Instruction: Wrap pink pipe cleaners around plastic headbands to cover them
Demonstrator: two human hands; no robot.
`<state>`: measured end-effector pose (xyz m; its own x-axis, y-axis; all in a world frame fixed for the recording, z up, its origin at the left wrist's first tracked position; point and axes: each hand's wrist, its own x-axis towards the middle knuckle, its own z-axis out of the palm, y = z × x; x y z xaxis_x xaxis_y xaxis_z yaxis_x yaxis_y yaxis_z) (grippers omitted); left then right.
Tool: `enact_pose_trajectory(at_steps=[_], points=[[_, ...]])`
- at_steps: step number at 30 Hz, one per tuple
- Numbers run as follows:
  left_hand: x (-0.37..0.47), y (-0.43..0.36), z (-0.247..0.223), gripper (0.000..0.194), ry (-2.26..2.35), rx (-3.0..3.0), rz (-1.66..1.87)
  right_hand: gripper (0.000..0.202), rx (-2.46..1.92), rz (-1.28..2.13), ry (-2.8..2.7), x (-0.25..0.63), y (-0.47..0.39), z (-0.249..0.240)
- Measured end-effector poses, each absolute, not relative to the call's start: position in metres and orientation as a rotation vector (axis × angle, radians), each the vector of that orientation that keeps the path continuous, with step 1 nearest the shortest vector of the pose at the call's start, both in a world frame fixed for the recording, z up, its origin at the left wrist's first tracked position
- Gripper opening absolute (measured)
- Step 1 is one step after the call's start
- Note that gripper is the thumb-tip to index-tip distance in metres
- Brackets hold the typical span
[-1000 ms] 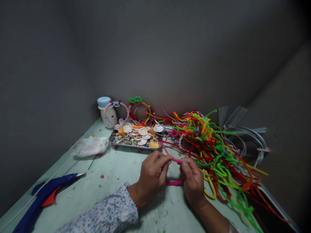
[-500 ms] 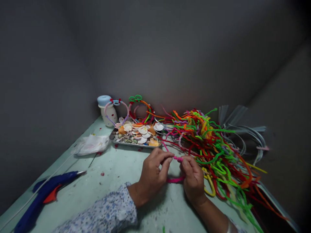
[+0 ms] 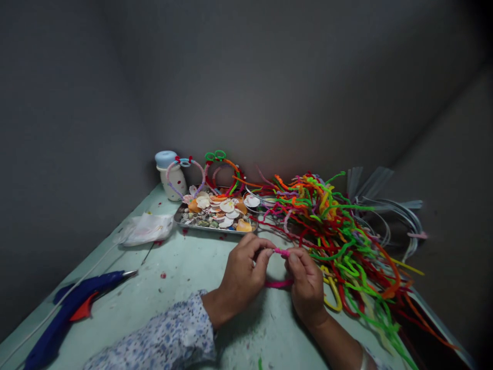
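Two pinches hold the magenta pipe cleaner (image 3: 282, 252) above the desk (image 3: 181, 272): the fingers of our left hand (image 3: 241, 275) press one end of its twisted part, those of our right hand (image 3: 308, 280) the other. Under it, a lower magenta stretch (image 3: 279, 283) spans between our hands. Half a second ago a loose tail stood up behind the left fingers; now we see it no more. We judge it wound in or hidden, so the twisting has probably advanced a little. Farther lie the metal tray (image 3: 213, 229) of seashells, the pipe-cleaner heap (image 3: 327, 216) and the blue glue gun (image 3: 77, 300).
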<state>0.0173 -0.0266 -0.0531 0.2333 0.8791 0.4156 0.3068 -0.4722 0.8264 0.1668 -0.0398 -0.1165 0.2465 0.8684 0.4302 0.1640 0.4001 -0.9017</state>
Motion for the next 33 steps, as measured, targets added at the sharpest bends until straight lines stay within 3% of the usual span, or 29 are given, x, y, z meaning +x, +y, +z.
enact_pose_trajectory(at_steps=[33], points=[[0.013,-0.016,-0.043,0.016,1.096,1.735,0.943,0.021,-1.071,0.642,-1.277,0.169,-0.039,-0.119]])
